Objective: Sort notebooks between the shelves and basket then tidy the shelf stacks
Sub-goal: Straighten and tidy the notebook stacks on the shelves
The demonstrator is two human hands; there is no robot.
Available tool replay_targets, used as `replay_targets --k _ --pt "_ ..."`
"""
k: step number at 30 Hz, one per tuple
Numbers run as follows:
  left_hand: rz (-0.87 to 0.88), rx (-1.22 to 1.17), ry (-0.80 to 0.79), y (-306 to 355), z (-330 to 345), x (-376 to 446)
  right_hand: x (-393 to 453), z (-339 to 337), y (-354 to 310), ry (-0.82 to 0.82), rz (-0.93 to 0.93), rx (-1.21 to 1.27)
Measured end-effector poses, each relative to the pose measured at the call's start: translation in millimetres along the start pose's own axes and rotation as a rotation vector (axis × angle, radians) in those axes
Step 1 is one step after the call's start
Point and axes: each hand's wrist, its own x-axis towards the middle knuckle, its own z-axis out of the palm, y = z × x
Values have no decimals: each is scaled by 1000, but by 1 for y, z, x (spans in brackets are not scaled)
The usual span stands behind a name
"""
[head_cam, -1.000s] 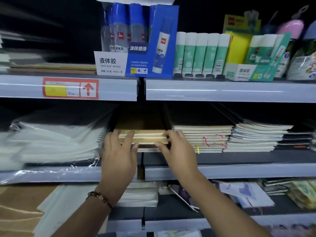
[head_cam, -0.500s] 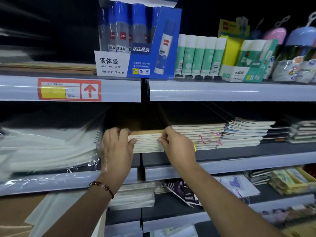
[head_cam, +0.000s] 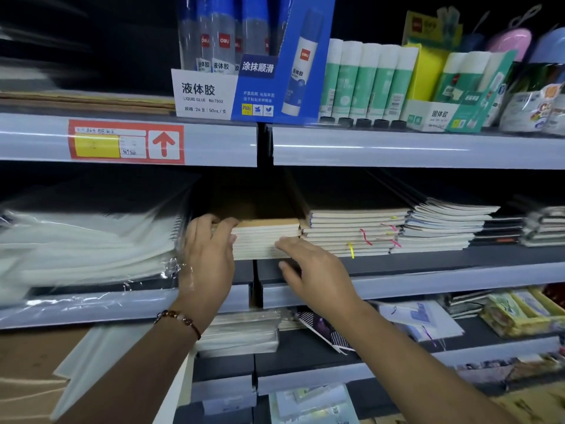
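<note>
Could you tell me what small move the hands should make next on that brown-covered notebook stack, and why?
Probably press the brown-covered stack back with the right hand while the left hand steadies its left end. Its front edge sits at the middle shelf's lip, its page edges look slightly uneven, and the right fingertips barely touch it.

A stack of kraft-covered notebooks (head_cam: 266,238) lay flat on the middle shelf (head_cam: 428,281), cream page edges facing outward. Just to its right on that shelf sat a taller stack of notebooks (head_cam: 351,231) with coloured ribbon markers dangling out.
</note>
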Motion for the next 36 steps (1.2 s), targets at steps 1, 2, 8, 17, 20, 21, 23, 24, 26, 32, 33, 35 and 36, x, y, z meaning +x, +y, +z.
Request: replay_targets --k 1,2,8,17,20,21,23,24,26,32,33,35,36 --pt "1 13 -32 2 -3 -4 -6 0 -2 -31 25 1" --pt "12 26 -63 4 -5 -11 -12 0 -4 -61 60 17" --pt "108 152 -307 26 -9 -61 -23 -5 -3 -358 19 -50" --pt "-45 289 -510 40 -16 -46 -11 -7 2 -479 21 -76" --pt "-72 293 -568 42 -19 -45 -12 -9 3 -489 2 -75" --pt "-82 292 -600 43 -22 -44 -13 -10 4 -490 -9 -70" --pt "-88 311 -642 51 -34 -45 -18 -14 5 -494 -44 -61" --pt "-79 312 -644 56 -45 -48 -21 -17 6 -493 -67 -54" --pt "-34 284 -612 64 -74 -60 -27 -25 6 -480 -105 -32" --pt "-16 236 -274 27 -176 -82 -33 -56 -14 -407 -196 17" --pt "-77 239 -261 12 -187 -78 -31 -60 -22 -397 -215 20" --pt "-182 264 -222 -20 -206 -70 -24 -68 -41 -372 -248 43" --pt "-226 276 -209 -37 -214 -66 -20 -71 -53 -359 -261 62"
